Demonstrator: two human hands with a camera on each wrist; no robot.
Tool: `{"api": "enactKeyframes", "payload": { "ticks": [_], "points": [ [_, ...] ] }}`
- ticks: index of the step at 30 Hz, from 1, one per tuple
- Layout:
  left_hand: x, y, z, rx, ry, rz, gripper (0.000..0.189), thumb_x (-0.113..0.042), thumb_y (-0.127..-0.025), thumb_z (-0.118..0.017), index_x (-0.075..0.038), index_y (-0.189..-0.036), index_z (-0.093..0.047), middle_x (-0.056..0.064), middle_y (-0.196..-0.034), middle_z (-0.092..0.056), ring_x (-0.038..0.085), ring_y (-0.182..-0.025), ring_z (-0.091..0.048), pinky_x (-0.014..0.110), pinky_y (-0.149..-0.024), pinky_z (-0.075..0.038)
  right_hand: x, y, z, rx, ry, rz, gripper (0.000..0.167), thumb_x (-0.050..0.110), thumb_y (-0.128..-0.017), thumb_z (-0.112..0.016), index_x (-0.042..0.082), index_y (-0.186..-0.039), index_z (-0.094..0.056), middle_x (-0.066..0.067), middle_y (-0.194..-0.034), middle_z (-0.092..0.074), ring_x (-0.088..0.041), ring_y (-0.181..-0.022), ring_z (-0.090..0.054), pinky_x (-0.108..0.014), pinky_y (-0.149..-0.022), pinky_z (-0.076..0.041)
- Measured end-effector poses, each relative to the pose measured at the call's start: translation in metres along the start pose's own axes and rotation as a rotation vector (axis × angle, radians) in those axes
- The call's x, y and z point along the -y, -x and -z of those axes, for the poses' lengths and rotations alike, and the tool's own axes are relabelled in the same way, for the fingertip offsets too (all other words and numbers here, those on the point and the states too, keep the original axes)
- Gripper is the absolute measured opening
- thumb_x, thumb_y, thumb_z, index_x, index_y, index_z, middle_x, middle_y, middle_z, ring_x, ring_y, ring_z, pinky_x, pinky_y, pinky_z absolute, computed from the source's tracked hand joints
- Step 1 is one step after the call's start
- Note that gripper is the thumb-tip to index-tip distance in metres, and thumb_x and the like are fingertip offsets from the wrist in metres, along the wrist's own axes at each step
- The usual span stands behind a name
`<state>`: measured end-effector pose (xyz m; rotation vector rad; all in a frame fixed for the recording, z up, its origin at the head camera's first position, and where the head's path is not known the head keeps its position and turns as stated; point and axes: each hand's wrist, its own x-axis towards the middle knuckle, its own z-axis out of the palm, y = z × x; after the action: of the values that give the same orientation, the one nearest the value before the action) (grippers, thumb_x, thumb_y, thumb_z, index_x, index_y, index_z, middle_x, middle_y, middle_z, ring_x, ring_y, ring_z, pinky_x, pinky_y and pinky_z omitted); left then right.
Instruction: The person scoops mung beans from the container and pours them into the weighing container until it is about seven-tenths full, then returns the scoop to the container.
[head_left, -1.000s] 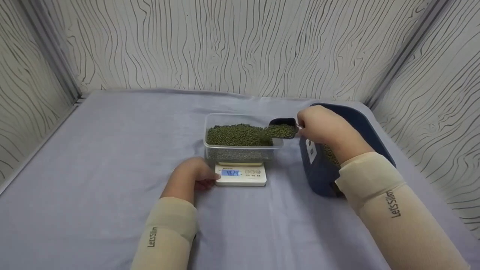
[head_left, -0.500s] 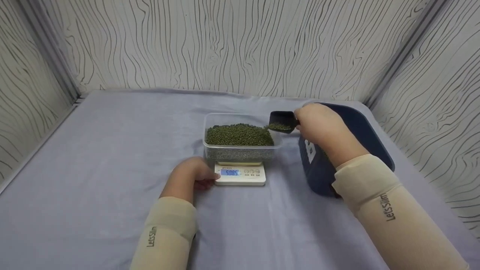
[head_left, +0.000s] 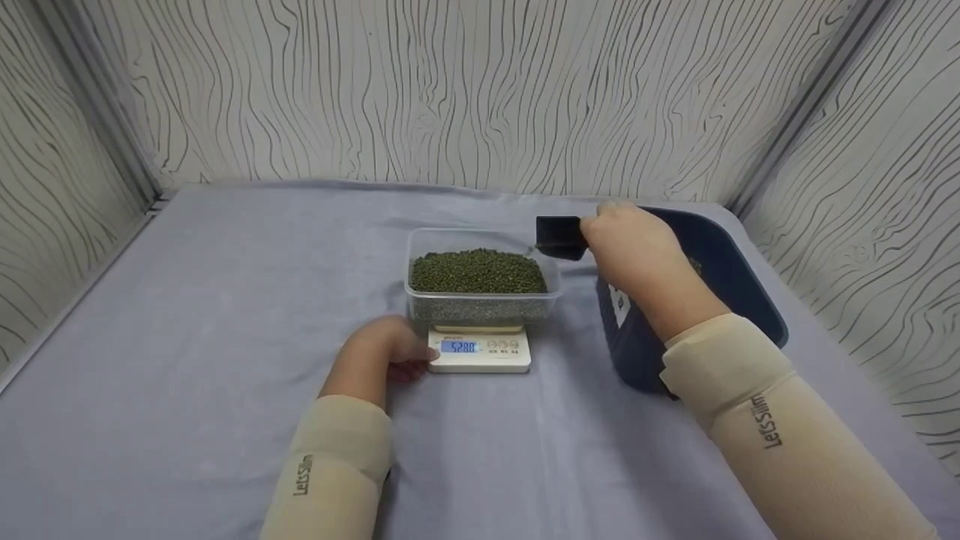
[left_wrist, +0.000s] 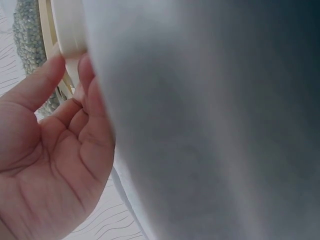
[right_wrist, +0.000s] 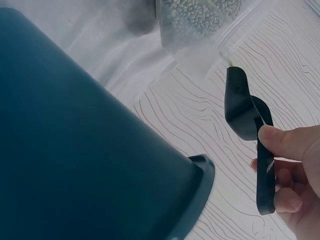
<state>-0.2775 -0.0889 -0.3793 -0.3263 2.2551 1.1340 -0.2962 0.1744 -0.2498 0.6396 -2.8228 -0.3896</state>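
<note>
My right hand (head_left: 630, 240) grips the handle of a black scoop (head_left: 560, 237), tilted over the right rim of a clear plastic container (head_left: 487, 309). A thin trickle of green mung beans leaves the scoop's lip; the right wrist view shows the scoop (right_wrist: 239, 102) and the hand (right_wrist: 295, 165) from below. Mung beans (head_left: 480, 271) form a mound in the container, which stands on a white digital kitchen scale (head_left: 480, 360). The lit display seems to read 528.0. My left hand (head_left: 386, 346) pinches the scale's left front corner, thumb above and fingers curled below, as the left wrist view shows.
A dark blue bin (head_left: 742, 277) with a white label stands right of the container, under my right forearm. Some beans (head_left: 695, 265) show inside it. A pale lavender cloth (head_left: 225, 300) covers the table. Wood-grain-patterned walls (head_left: 450, 97) enclose the back and sides.
The right hand has tipped the scoop further and raised it slightly, and its beans have poured into the container. The scale's reading has climbed. The left hand has stayed at the scale.
</note>
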Motion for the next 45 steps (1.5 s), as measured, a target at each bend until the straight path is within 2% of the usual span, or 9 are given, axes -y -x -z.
{"api": "enactKeyframes", "payload": {
  "ticks": [4, 8, 15, 23, 30, 34, 41, 45],
  "points": [
    [0.001, -0.001, 0.000, 0.003, -0.007, -0.003, 0.018, -0.019, -0.084, -0.066, -0.003, -0.077, -0.067, 0.003, -0.066, -0.061, 0.011, -0.056, -0.056, 0.023, -0.059, -0.050, 0.001, 0.000, -0.001, -0.009, -0.005, 0.009, 0.014, -0.006, -0.081, -0.060, -0.002, -0.094, -0.061, -0.019, -0.092, -0.056, -0.034, -0.090, -0.053, -0.046, -0.075, -0.048],
    [0.001, -0.001, 0.000, -0.003, -0.010, -0.007, 0.018, -0.019, -0.084, -0.066, -0.003, -0.077, -0.067, 0.003, -0.066, -0.062, 0.011, -0.056, -0.057, 0.024, -0.058, -0.050, 0.001, 0.000, -0.002, -0.024, -0.024, 0.009, 0.010, 0.001, -0.086, -0.059, -0.001, -0.095, -0.061, -0.018, -0.093, -0.057, -0.034, -0.092, -0.052, -0.046, -0.077, -0.048],
    [0.001, -0.002, 0.000, 0.001, -0.027, -0.012, 0.018, -0.020, -0.083, -0.067, -0.004, -0.077, -0.067, 0.003, -0.067, -0.062, 0.012, -0.056, -0.057, 0.024, -0.058, -0.050, -0.008, 0.002, 0.000, -0.003, -0.122, -0.042, 0.013, 0.012, -0.088, -0.060, 0.000, -0.093, -0.059, -0.016, -0.091, -0.056, -0.033, -0.092, -0.054, -0.046, -0.081, -0.045],
    [0.000, -0.001, -0.001, -0.011, -0.031, -0.024, 0.019, -0.021, -0.083, -0.068, -0.004, -0.075, -0.066, 0.003, -0.065, -0.061, 0.011, -0.056, -0.057, 0.024, -0.058, -0.050, -0.036, 0.014, 0.005, 0.069, -0.262, -0.082, 0.008, 0.010, -0.089, -0.056, 0.003, -0.085, -0.057, -0.014, -0.084, -0.057, -0.032, -0.081, -0.055, -0.047, -0.070, -0.043],
    [0.001, 0.000, -0.001, -0.022, -0.052, -0.019, 0.021, -0.024, -0.084, -0.067, -0.005, -0.074, -0.067, 0.002, -0.064, -0.061, 0.011, -0.057, -0.057, 0.023, -0.058, -0.050, -0.065, 0.029, 0.002, 0.024, -0.237, -0.090, 0.012, 0.010, -0.085, -0.060, 0.006, -0.073, -0.058, -0.011, -0.074, -0.061, -0.032, -0.074, -0.057, -0.049, -0.070, -0.043],
    [0.001, 0.000, -0.001, -0.020, -0.061, -0.021, 0.022, -0.024, -0.084, -0.067, -0.005, -0.074, -0.067, 0.002, -0.064, -0.061, 0.011, -0.057, -0.057, 0.024, -0.057, -0.049, -0.083, 0.039, 0.002, 0.027, -0.288, -0.092, 0.011, 0.007, -0.084, -0.059, 0.003, -0.074, -0.059, -0.010, -0.070, -0.059, -0.031, -0.070, -0.055, -0.049, -0.068, -0.044],
    [0.000, 0.001, 0.000, -0.010, -0.049, -0.030, 0.021, -0.023, -0.084, -0.066, -0.004, -0.076, -0.067, 0.002, -0.065, -0.061, 0.011, -0.057, -0.056, 0.024, -0.058, -0.050, -0.115, 0.056, 0.001, 0.119, -0.312, -0.124, 0.015, 0.010, -0.086, -0.056, -0.004, -0.082, -0.061, -0.011, -0.070, -0.059, -0.026, -0.065, -0.053, -0.045, -0.061, -0.043],
    [0.000, 0.002, 0.001, -0.011, -0.042, -0.034, 0.020, -0.022, -0.084, -0.067, -0.004, -0.077, -0.067, 0.003, -0.065, -0.061, 0.012, -0.057, -0.057, 0.024, -0.059, -0.051, -0.128, 0.064, -0.002, 0.182, -0.322, -0.142, 0.017, 0.009, -0.086, -0.055, -0.006, -0.079, -0.060, -0.010, -0.068, -0.057, -0.024, -0.062, -0.051, -0.043, -0.058, -0.043]
  ]
}}
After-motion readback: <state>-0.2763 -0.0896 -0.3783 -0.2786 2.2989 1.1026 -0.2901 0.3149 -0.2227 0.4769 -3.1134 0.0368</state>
